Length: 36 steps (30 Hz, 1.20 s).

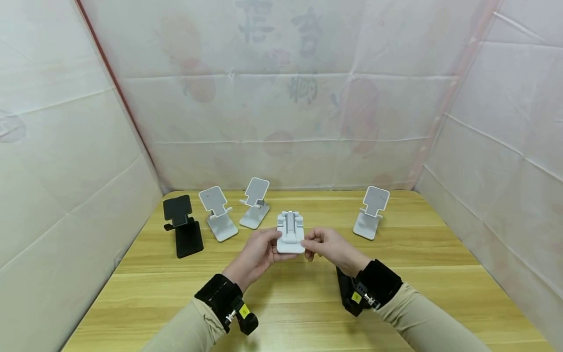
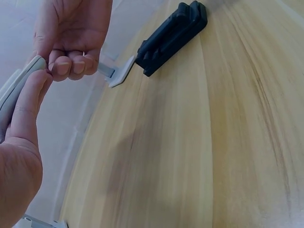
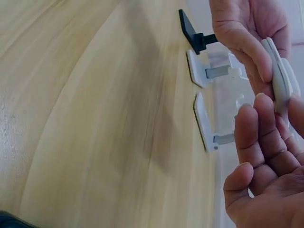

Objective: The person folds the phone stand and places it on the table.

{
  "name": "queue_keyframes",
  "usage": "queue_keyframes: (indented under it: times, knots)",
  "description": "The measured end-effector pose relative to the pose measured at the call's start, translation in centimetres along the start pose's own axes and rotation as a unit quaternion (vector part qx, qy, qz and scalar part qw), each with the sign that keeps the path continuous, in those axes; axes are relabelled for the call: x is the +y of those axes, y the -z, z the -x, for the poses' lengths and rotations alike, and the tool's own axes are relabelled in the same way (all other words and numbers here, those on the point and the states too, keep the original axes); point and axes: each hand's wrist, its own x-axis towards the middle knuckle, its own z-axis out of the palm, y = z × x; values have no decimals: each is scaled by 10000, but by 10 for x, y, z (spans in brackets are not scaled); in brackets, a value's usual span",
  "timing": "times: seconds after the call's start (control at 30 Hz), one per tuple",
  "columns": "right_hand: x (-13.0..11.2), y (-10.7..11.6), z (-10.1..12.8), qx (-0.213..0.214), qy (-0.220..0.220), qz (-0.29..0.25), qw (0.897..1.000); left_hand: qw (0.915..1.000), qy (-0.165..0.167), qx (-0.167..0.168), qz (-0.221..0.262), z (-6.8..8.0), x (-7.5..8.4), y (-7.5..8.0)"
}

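I hold a folded white phone stand (image 1: 290, 233) above the middle of the table. My left hand (image 1: 276, 243) grips its left edge and my right hand (image 1: 309, 246) pinches its right edge. In the left wrist view my left thumb (image 2: 27, 102) presses the stand's rim (image 2: 13, 88), with my right hand's (image 2: 71, 38) curled fingers just beyond. In the right wrist view the stand (image 3: 280, 78) lies between my right hand's fingers (image 3: 259, 142) and my left hand (image 3: 240, 28).
On the wooden table (image 1: 440, 254), unfolded stands line the back: a black one (image 1: 182, 225) at the left, two white ones (image 1: 217, 213) (image 1: 255, 203) beside it, another white one (image 1: 371, 213) at the right. A folded black stand (image 1: 347, 293) lies under my right wrist. White sheeting walls three sides.
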Motion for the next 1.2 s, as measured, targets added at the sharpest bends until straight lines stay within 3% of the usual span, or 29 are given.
queue_keyframes:
  times: [0.3,0.53,0.7,0.8,0.87,0.97,1.2]
  knots:
    - [3,5,0,-190,16,87,9998,9989,-18,-103,-449,2,-4,1]
    - [5,7,-3,216,-305,186,9991,9956,99,-404,-843,5,-10,-2]
    - [9,4,0,196,-592,363,9974,9905,296,-404,-1277,9,-18,-2]
    - [13,2,3,173,-706,583,9956,9823,484,-287,-1785,11,-23,-3]
    - [16,-1,5,172,-812,702,9941,9710,581,-180,-2314,12,-26,-4]
    - [21,-6,7,187,-938,835,9919,9459,639,24,-3182,12,-29,-6]
    - [31,-16,10,262,-1124,1206,9860,8574,450,218,-5123,10,-37,-7]
